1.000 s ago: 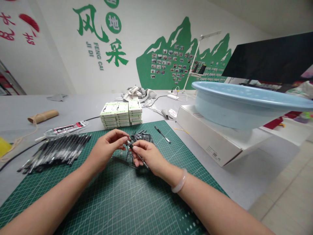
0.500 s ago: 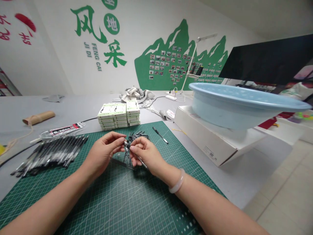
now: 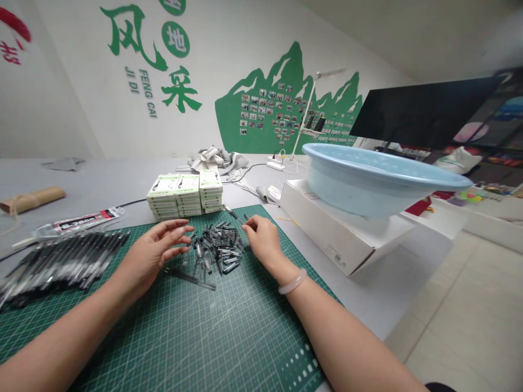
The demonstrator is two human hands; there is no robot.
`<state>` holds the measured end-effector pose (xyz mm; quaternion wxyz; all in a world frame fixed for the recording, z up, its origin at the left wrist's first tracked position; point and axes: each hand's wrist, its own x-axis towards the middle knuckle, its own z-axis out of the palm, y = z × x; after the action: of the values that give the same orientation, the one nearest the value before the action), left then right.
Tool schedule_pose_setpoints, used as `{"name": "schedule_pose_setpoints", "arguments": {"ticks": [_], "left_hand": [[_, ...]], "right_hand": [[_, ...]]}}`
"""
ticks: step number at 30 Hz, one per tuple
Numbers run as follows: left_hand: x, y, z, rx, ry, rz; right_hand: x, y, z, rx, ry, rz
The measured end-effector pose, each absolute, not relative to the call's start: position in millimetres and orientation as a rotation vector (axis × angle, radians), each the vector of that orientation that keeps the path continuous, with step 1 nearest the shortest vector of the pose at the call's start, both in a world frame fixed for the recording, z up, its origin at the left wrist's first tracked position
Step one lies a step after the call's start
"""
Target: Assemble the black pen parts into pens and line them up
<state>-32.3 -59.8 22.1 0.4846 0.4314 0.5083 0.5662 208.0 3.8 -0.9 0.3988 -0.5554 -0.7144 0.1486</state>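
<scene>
My left hand (image 3: pixel 157 247) is held over the cutting mat with fingers apart and nothing in them. Just right of its fingertips lies a loose pile of short clear and black pen parts (image 3: pixel 223 245). Beyond the pile's right side, my right hand (image 3: pixel 263 239) is closed in a pinch on a pen (image 3: pixel 231 212), which points up and left from the fingers; its near end is hidden. The dark end of another pen (image 3: pixel 247 216) shows beside the right fingers. Below the left hand, thin dark tubes (image 3: pixel 192 279) lie on the green cutting mat (image 3: pixel 196 332).
Many black pen barrels (image 3: pixel 69 261) lie in a row at left, near a plastic packet (image 3: pixel 77 222). Stacked small boxes (image 3: pixel 175 193) stand behind the mat. At right, a blue basin (image 3: pixel 368 188) rests on a white carton (image 3: pixel 327 234). Grey cloth (image 3: pixel 220 160) lies behind.
My hands have parted: the left let go and opened, while the right carried the pen rightward and away from me. The pile of parts is now uncovered. The view has shifted slightly right.
</scene>
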Motion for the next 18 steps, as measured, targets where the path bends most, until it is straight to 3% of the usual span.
{"name": "schedule_pose_setpoints", "arguments": {"ticks": [6,18], "left_hand": [[-45,-53,14,1.098,1.319,1.3],[-98,-47,41,1.286,1.591,1.384]], "right_hand": [[225,30,-14,-1.747,-1.87,0.025],[224,32,-23,-1.913,-1.882,-0.065]]}}
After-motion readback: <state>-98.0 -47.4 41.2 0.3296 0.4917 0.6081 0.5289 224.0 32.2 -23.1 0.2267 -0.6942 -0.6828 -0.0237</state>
